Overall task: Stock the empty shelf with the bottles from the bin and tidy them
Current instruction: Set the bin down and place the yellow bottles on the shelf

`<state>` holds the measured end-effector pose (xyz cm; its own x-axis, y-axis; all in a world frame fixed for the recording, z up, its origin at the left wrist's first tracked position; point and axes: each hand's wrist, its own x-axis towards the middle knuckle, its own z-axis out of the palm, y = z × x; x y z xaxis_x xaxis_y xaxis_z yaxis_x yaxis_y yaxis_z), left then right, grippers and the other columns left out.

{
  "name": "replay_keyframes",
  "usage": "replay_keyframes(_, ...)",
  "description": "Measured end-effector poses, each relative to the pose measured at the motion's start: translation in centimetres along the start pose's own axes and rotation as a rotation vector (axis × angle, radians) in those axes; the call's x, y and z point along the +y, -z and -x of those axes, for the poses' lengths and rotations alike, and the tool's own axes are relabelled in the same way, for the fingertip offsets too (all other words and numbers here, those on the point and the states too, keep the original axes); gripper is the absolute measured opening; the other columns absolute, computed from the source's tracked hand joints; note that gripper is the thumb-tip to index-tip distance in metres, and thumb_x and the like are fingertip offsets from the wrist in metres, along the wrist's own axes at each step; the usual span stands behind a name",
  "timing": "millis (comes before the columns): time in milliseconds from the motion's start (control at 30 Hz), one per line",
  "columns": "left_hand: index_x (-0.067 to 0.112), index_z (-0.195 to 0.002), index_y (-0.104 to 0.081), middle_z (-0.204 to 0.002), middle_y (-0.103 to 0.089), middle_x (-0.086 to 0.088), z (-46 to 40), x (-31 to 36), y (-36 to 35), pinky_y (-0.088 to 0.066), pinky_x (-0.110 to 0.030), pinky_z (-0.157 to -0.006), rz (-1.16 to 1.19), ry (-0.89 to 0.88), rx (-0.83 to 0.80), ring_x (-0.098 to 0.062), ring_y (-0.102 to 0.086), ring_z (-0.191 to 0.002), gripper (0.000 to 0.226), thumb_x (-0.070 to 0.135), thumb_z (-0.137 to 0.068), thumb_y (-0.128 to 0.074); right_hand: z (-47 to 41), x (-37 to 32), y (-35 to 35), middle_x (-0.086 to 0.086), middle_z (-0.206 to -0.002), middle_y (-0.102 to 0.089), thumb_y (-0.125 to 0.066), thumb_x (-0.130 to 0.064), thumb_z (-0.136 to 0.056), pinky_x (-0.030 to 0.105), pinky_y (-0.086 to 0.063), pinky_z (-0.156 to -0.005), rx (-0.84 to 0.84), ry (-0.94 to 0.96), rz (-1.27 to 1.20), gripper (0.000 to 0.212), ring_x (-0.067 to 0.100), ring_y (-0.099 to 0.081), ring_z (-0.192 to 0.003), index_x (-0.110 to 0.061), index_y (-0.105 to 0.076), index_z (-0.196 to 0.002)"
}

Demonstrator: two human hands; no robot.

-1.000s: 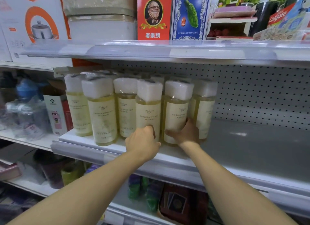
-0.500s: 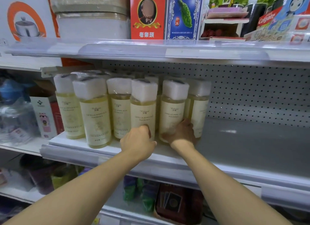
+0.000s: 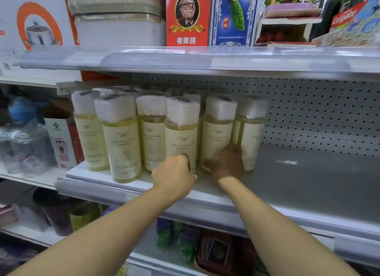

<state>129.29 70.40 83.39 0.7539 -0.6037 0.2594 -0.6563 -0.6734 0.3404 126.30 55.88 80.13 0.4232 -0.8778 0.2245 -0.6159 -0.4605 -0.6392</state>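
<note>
Several pale yellow bottles with white wrapped caps stand upright in rows on the left part of the grey shelf (image 3: 304, 185). My left hand (image 3: 174, 175) grips the base of a front bottle (image 3: 182, 131) near the shelf's front edge. Just right of it, my right hand (image 3: 228, 164) holds the base of the neighbouring bottle (image 3: 218, 131), fingers wrapped round its lower part. Another bottle (image 3: 249, 135) stands directly right of that one, and a front bottle (image 3: 122, 139) stands further left. The bin is out of view.
The shelf's right half is bare metal below a perforated back panel (image 3: 320, 115). An upper shelf (image 3: 205, 59) overhangs close above the caps. Boxes and clear jugs (image 3: 22, 139) fill the bay to the left. More goods sit on the shelf below.
Both hands stay on the same two bottles' bases. The view has shifted a little; no bottle has clearly moved.
</note>
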Motion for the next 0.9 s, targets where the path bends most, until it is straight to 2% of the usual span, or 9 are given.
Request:
replay_keyframes(133,0.021,-0.101,-0.058,-0.095,-0.058,0.001,0.3,0.1,0.0,-0.044,-0.029,-0.074,-0.002,0.001,-0.003,-0.023,-0.058,-0.094,0.024,0.04,-0.087,-0.062,0.7,1.8,1.2,0.011,-0.124,-0.05,-0.072,-0.043,-0.078,0.038,-0.047,-0.08,0.068,0.015,-0.007,0.069,0.032,-0.057,-0.109,-0.006,-0.038,-0.126)
replay_keyframes(267,0.021,-0.101,-0.057,-0.094,-0.058,0.002,0.7,0.4,-0.5,-0.042,-0.029,-0.072,0.009,0.028,-0.013,-0.02,-0.054,-0.089,0.024,0.04,-0.087,-0.062,0.2,4.3,3.7,0.009,-0.122,-0.047,-0.068,-0.029,-0.082,0.04,-0.048,-0.082,0.188,-0.018,-0.128,0.048,0.031,-0.056,-0.108,-0.01,-0.041,-0.118)
replay_keyframes(400,0.022,-0.099,-0.057,-0.097,-0.06,0.001,1.0,1.2,-0.7,-0.044,-0.03,-0.074,0.011,0.063,-0.025,-0.02,-0.056,-0.091,0.021,0.039,-0.087,-0.062,-1.9,6.2,5.2,0.013,-0.132,-0.038,-0.074,-0.021,-0.075,0.044,-0.047,-0.091,0.178,-0.038,-0.193,0.067,0.034,-0.045,-0.119,-0.006,-0.036,-0.128)
replay_keyframes(500,0.023,-0.097,-0.056,-0.093,-0.057,0.003,1.0,2.0,-0.8,-0.044,-0.03,-0.075,0.006,0.081,-0.026,-0.019,-0.054,-0.088,0.02,0.039,-0.087,-0.062,-3.4,6.8,5.8,0.014,-0.139,-0.033,-0.081,-0.018,-0.07,0.045,-0.042,-0.102,0.019,-0.011,-0.377,0.087,0.034,-0.039,-0.127,-0.007,-0.027,-0.137)
replay_keyframes(600,0.022,-0.098,-0.056,-0.092,-0.057,0.003,1.1,2.8,-1.0,-0.045,-0.03,-0.074,-0.007,0.106,-0.015,-0.019,-0.053,-0.086,0.021,0.04,-0.087,-0.062,-4.7,6.8,5.8,0.01,-0.144,-0.039,-0.084,-0.012,-0.068,0.044,-0.041,-0.105,-0.17,0.003,-0.522,0.099,0.031,-0.042,-0.13,-0.012,-0.019,-0.144)
replay_keyframes(700,0.022,-0.098,-0.057,-0.091,-0.056,0.003,1.2,3.5,-1.1,-0.045,-0.03,-0.072,-0.013,0.13,-0.005,-0.018,-0.052,-0.085,0.023,0.04,-0.086,-0.062,-5.5,7.1,5.7,0.008,-0.139,-0.048,-0.087,-0.009,-0.063,0.046,-0.043,-0.104,-0.226,0.02,-0.543,0.096,0.03,-0.047,-0.128,-0.012,-0.029,-0.139)
replay_keyframes(800,0.021,-0.1,-0.057,-0.092,-0.057,0.002,1.6,4.1,-1.3,-0.047,-0.032,-0.073,-0.026,0.147,-0.005,-0.02,-0.053,-0.087,0.025,0.041,-0.086,-0.062,-5.4,7.4,6.0,0.01,-0.134,-0.052,-0.088,-0.014,-0.062,0.041,-0.047,-0.097,-0.162,0.032,-0.478,0.084,0.03,-0.051,-0.122,-0.01,-0.038,-0.129)
replay_keyframes(900,0.021,-0.101,-0.056,-0.094,-0.055,0.001,2.3,4.4,-1.3,-0.045,-0.031,-0.073,-0.049,0.165,-0.01,-0.023,-0.055,-0.092,0.024,0.039,-0.087,-0.062,-4.1,7.6,6.2,0.009,-0.127,-0.055,-0.091,-0.025,-0.055,0.045,-0.052,-0.091,-0.11,0.041,-0.424,0.085,0.031,-0.056,-0.113,-0.015,-0.038,-0.12)
